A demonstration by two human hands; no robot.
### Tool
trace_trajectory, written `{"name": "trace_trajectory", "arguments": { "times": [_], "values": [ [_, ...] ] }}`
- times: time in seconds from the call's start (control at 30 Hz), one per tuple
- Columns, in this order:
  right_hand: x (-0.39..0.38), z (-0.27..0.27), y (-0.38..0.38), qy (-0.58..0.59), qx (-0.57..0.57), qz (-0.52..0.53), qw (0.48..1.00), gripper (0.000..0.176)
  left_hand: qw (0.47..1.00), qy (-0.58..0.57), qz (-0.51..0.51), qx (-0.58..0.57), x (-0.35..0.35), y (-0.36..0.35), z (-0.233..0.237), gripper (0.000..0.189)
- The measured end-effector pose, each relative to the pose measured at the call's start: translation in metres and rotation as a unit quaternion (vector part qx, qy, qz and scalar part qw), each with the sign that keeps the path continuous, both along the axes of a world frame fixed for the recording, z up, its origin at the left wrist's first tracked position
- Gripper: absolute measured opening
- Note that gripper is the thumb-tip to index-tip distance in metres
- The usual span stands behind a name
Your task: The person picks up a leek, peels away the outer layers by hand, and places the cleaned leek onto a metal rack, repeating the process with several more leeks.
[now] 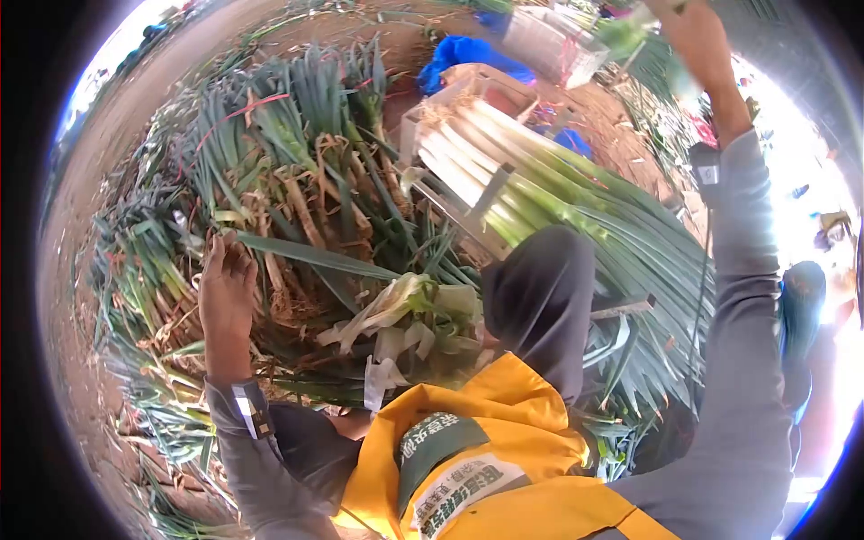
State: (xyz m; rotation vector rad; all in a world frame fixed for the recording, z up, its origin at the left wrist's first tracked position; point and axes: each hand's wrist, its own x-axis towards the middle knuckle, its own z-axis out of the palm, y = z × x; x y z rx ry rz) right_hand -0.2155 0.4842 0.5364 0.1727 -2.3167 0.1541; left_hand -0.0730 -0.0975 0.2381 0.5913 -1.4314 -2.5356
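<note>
At the left, my left hand is over the unpeeled leeks, its fingers curled at the end of a long green leaf. My right hand is raised at the top right, blurred, beside a pale green leek end; its fingers are partly cut off by the frame edge. Peeled white leeks lie in a wooden frame, their green tops spreading to the lower right. Stripped pale leaves are heaped before my knees.
A light crate and blue plastic are at the top. More leeks cover the ground at the left. Another person's dark-clad leg shows at the right edge. A metal bar juts out beside my knee.
</note>
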Motion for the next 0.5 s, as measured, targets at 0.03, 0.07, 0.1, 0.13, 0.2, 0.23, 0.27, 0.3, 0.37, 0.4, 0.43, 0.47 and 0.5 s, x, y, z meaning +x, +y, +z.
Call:
{"name": "trace_trajectory", "arguments": {
  "times": [0.03, 0.07, 0.1, 0.13, 0.2, 0.23, 0.27, 0.3, 0.37, 0.4, 0.43, 0.47, 0.5],
  "values": [
    [-0.005, -0.01, 0.022, -0.032, 0.079, -0.043, 0.995, 0.031, 0.999, -0.005, -0.051, 0.009, -0.007, -0.016, -0.02, 0.05],
    [-0.009, -0.021, 0.045, -0.059, 0.161, -0.079, 0.982, 0.035, 0.998, -0.006, -0.059, 0.006, -0.007, -0.011, -0.021, 0.05],
    [-0.011, -0.047, 0.06, -0.055, 0.256, -0.052, 0.964, 0.039, 0.998, -0.014, -0.058, 0.002, -0.008, -0.006, -0.021, 0.051],
    [-0.016, -0.074, 0.072, -0.052, 0.349, -0.021, 0.935, 0.043, 0.998, -0.023, -0.052, -0.001, -0.01, 0.0, -0.021, 0.052],
    [-0.008, -0.133, 0.066, -0.234, 0.321, -0.071, 0.915, 0.04, 1.0, -0.013, -0.024, -0.001, -0.009, 0.024, -0.01, 0.036],
    [0.004, -0.157, 0.046, -0.341, 0.283, -0.103, 0.891, 0.037, 0.999, -0.01, -0.029, -0.012, -0.012, 0.028, -0.013, 0.036],
    [-0.005, -0.21, 0.063, -0.379, 0.286, -0.067, 0.878, 0.032, 0.999, -0.007, -0.036, -0.022, -0.016, 0.033, -0.014, 0.036],
    [0.012, -0.248, 0.062, -0.385, 0.315, -0.017, 0.867, 0.035, 0.999, -0.029, -0.03, -0.017, -0.017, 0.042, -0.011, 0.034],
    [0.028, -0.331, 0.078, -0.437, 0.224, 0.078, 0.868, 0.041, 0.997, -0.048, -0.053, -0.018, -0.023, 0.039, -0.026, 0.033],
    [0.034, -0.33, 0.066, -0.458, 0.188, 0.064, 0.867, 0.046, 0.995, -0.066, -0.07, -0.02, -0.027, 0.036, -0.033, 0.032],
    [0.028, -0.327, 0.07, -0.449, 0.168, 0.074, 0.874, 0.046, 0.994, -0.076, -0.064, -0.037, -0.026, 0.044, -0.028, 0.031],
    [0.027, -0.326, 0.075, -0.443, 0.146, 0.082, 0.881, 0.046, 0.994, -0.085, -0.064, -0.036, -0.027, 0.044, -0.033, 0.031],
    [0.029, -0.313, 0.072, -0.449, 0.144, 0.08, 0.878, 0.046, 0.993, -0.084, -0.07, -0.034, -0.029, 0.043, -0.037, 0.031]
  ]
}}
